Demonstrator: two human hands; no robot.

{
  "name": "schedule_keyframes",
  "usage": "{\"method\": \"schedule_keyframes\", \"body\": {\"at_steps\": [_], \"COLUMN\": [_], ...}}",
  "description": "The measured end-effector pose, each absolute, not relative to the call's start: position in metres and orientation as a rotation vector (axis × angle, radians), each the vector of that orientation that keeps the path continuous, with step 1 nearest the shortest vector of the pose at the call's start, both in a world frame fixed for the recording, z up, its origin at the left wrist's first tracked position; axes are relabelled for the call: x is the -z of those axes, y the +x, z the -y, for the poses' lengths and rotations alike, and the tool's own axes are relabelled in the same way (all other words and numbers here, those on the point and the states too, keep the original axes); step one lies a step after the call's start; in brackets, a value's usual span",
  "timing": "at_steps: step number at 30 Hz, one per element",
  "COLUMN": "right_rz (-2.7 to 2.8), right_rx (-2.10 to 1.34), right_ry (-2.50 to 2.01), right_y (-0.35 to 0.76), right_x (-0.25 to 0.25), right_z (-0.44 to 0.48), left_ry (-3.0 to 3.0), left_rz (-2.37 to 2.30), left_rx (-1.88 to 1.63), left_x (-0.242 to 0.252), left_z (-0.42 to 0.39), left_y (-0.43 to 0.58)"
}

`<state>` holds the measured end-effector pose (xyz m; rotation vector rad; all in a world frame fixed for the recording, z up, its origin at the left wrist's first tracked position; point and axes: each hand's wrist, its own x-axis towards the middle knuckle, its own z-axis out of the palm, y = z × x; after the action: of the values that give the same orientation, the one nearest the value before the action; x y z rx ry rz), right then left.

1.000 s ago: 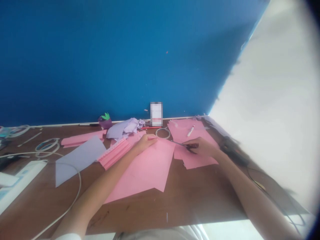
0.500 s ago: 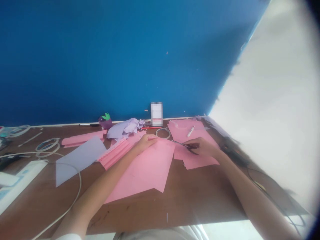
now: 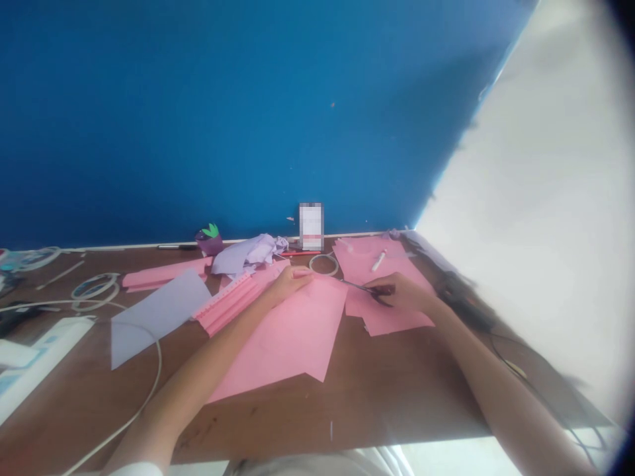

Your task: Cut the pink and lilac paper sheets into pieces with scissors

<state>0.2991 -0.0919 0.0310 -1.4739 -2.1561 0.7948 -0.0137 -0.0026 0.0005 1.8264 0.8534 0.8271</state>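
Note:
My left hand point(image 3: 294, 283) pinches the far edge of a large pink paper sheet point(image 3: 302, 330), which slopes down toward the table's front. My right hand point(image 3: 403, 292) is closed around the handles of a pair of scissors point(image 3: 367, 287). Their blades point left and meet the sheet's upper right corner; whether they are parted is too small to tell. Beneath the right hand lie other pink sheets point(image 3: 397, 320), with a white marker point(image 3: 379, 260) on top. Left of my left forearm sits a pleated pink paper point(image 3: 231, 304).
A phone with a blurred screen point(image 3: 311, 226) leans on the blue wall, behind a tape roll point(image 3: 323, 265). Crumpled lilac paper point(image 3: 248, 254), a purple cup-like craft point(image 3: 210, 241) and a flat lilac sheet point(image 3: 161, 317) lie left. A white power strip point(image 3: 44, 363) and cable occupy the near left.
Almost nothing differs. The right hand and scissors have shifted very slightly, while the left hand keeps its place on the pink sheet.

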Motion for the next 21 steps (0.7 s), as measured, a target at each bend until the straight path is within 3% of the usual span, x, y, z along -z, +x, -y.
{"method": "schedule_keyframes", "body": {"at_steps": [21], "right_rz": [2.168], "right_rx": [-0.75], "right_ry": [-1.482], "right_y": [0.301], "right_x": [-0.0278], "right_z": [0.0902], "left_ry": [1.787], "left_rz": [-0.843], "left_rx": [-0.808], "left_x": [0.0012], "left_z": [0.0022], "left_y": [-0.0138]}}
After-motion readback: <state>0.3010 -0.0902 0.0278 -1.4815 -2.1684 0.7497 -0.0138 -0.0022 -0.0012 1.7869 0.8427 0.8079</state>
